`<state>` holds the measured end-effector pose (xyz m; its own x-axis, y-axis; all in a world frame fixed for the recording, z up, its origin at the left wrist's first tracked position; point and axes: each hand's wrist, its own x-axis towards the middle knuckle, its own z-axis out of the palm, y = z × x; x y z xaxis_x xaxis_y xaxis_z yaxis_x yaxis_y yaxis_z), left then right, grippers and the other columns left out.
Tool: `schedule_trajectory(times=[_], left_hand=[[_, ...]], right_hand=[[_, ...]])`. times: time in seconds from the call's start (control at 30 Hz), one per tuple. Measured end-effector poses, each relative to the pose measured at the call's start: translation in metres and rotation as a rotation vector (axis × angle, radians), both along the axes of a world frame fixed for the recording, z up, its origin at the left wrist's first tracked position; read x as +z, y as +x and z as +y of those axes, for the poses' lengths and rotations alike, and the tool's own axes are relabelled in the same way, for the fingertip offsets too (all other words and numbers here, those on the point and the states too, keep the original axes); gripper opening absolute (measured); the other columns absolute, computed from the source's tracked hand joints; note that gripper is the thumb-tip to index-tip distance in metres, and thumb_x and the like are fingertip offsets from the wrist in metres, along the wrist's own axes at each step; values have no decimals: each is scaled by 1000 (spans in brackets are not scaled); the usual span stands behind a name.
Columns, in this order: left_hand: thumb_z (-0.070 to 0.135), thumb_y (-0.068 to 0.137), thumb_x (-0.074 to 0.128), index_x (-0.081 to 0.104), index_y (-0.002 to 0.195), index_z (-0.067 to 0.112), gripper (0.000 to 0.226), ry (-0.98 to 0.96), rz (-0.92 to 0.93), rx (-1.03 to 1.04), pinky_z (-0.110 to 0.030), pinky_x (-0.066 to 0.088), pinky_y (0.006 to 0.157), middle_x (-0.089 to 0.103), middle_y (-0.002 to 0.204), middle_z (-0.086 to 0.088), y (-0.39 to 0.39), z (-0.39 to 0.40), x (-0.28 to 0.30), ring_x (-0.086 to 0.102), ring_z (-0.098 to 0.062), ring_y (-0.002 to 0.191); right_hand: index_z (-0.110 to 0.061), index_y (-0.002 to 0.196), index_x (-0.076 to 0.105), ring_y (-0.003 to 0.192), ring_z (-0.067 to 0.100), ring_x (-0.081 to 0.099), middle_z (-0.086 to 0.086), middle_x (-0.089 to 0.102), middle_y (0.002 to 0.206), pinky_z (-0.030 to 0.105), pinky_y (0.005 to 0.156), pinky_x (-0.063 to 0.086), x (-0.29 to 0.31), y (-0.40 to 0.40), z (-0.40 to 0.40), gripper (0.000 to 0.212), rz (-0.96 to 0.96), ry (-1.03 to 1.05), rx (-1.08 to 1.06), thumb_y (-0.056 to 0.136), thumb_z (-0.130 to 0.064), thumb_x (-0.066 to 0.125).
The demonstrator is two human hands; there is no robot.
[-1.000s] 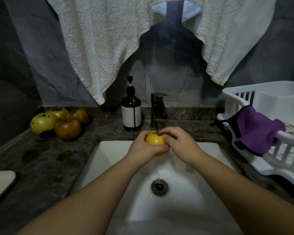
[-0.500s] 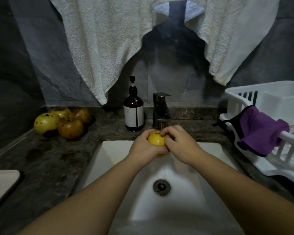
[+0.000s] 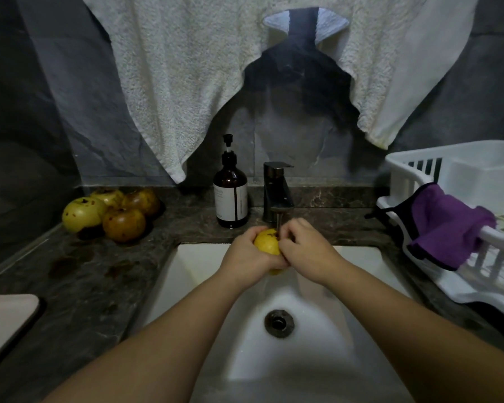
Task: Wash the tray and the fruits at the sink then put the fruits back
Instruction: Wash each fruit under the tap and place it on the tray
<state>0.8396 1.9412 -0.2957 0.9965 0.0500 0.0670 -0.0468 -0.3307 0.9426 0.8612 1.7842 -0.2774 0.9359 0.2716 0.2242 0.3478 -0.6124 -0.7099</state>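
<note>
A yellow fruit [image 3: 266, 242] sits under the running faucet [image 3: 277, 193], above the white sink [image 3: 204, 266]. My left hand [image 3: 245, 254] grips it from the left and below. My right hand [image 3: 306, 248] holds its right side, with curled fingertips at the fruit's dark top spot. Several spotted yellow and brown fruits [image 3: 111, 213] lie in a pile on the dark counter at the back left. A pale tray corner [image 3: 6, 324] shows at the left edge.
A brown pump bottle [image 3: 230, 196] stands left of the faucet. A white dish rack [image 3: 460, 216] with a purple cloth [image 3: 448, 228] over its rim fills the right counter. White towels [image 3: 186, 82] hang above. The drain [image 3: 279, 323] is in the sink bottom.
Both hands stay on the yellow fruit under the water. The fruit has turned a little in my hands, and its dark top spot now shows by my right fingertips.
</note>
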Motion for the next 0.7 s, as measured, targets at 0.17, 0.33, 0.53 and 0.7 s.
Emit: schedule_trajectory(times=[0.17, 0.33, 0.53, 0.7], left_hand=[[54, 32, 87, 55, 131, 38, 106, -4, 1, 19, -35, 62, 85, 63, 115, 14, 0, 3, 1, 65, -8, 102], [41, 41, 85, 53, 136, 29, 101, 69, 5, -27, -32, 61, 85, 62, 126, 0, 0, -2, -4, 66, -10, 103], [38, 72, 82, 51, 144, 32, 78, -319, 220, -97, -38, 58, 81, 63, 127, -1, 2, 10, -1, 66, -21, 110], [77, 95, 44, 61, 130, 22, 68, -457, 446, -90, -41, 64, 77, 79, 105, -14, 4, 1, -6, 78, -28, 85]], right_hand=[[-30, 107, 53, 88, 14, 62, 1, 63, 101, 33, 68, 51, -4, -1, -4, 12, 165, 240, -56, 97, -29, 58], [-36, 134, 47, 98, 9, 60, -5, 59, 118, 23, 61, 44, -11, -4, 10, 56, 273, 153, -31, 89, -66, 62], [-34, 120, 58, 98, 17, 65, 0, 65, 114, 29, 67, 49, -9, 1, 5, 36, 338, 421, -105, 90, -52, 67], [-26, 126, 60, 82, 27, 76, 16, 69, 115, 39, 63, 61, -7, -1, 4, 42, 609, 719, -86, 98, -55, 52]])
